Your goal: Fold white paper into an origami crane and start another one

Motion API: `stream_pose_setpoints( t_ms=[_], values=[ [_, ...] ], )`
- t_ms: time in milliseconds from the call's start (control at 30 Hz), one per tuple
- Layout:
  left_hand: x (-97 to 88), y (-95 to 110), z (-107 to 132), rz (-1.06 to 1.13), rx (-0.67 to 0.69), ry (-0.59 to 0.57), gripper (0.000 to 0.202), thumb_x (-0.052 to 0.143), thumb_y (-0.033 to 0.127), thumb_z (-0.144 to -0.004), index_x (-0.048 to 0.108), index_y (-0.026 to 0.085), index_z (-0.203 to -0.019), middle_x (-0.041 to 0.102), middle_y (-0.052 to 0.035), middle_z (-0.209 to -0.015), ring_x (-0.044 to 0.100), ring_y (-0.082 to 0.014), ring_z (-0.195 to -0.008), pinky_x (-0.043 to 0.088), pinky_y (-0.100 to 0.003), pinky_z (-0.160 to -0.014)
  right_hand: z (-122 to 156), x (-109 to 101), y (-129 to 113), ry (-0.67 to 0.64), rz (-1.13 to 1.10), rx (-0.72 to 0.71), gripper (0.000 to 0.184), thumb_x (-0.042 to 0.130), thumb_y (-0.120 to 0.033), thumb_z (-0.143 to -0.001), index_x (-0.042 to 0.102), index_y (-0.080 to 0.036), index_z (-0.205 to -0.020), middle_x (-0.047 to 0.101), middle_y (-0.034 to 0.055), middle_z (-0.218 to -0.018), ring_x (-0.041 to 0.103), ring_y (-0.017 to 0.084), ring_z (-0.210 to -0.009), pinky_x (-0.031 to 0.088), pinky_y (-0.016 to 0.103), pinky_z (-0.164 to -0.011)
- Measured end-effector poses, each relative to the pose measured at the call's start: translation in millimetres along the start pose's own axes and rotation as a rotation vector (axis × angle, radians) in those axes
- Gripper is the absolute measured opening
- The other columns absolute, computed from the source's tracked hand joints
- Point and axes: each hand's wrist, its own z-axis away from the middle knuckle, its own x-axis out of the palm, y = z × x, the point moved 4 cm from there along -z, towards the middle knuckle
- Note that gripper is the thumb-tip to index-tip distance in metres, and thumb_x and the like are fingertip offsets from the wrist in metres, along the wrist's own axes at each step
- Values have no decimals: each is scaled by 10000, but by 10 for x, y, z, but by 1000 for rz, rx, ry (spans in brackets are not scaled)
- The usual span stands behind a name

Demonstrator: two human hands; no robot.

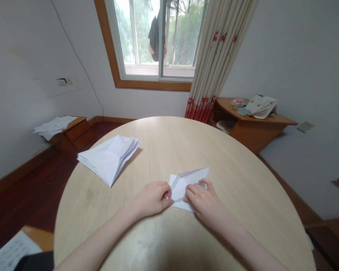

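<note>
Head: folded paper [180, 184] on table [192, 146]

Soft daylight enters through the window [141, 41], whose panes glow pale and wash out the greenery beyond. The far part of the round surface [164, 146] catches a light sheen, while a diffuse dark shadow lies across its near part. The paper stack [109, 156] casts a soft shadow rightward. The folded paper [179, 186] shows faint, softened creases. The floor [22, 180] sits dim. Wide-angle distortion tilts the curtain [217, 52], and the printed sheet [15, 250] at lower left is blurred.
</note>
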Motion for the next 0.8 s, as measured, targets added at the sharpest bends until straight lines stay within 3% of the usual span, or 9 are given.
stream_pose_setpoints(
  t_ms=[133, 300, 433, 800],
  values=[
    [19, 37, -4, -52, -17, -21, 147, 491, 216, -877, 616, 166, -816, 646, -25, -808, 591, -169, -742, 401, -259, -658, -36, 32, -60, 59, 96, 5, 195, 516, -174, -935, 555, -177, -744, 634, 11, -748, 580, 187, -729, 248, 398, -883],
    [70, 126, 2, -195, -34, -11, 223, 426, 225, -938, 619, 150, -857, 674, -62, -861, 631, -215, -801, 430, -327, -746, -58, 60, -122, 104, 142, 38, 183, 555, -158, -906, 558, -178, -724, 628, 5, -716, 565, 184, -711, 243, 399, -885],
    [133, 183, 20, -263, -137, 9, 263, 432, 298, -964, 615, 128, -883, 684, -102, -899, 645, -261, -865, 437, -391, -802, -61, 79, -141, 131, 137, 65, 164, 578, -134, -870, 559, -179, -714, 628, 8, -713, 558, 188, -745, 236, 401, -894],
    [167, 178, 25, -160, -323, 80, 146, 562, 297, -899, 599, 158, -873, 693, -76, -901, 645, -268, -883, 403, -376, -767, -74, 67, -133, 118, 129, 81, 91, 577, -99, -806, 601, -172, -759, 660, 55, -796, 544, 237, -974, 123, 479, -1037]
  ],
)
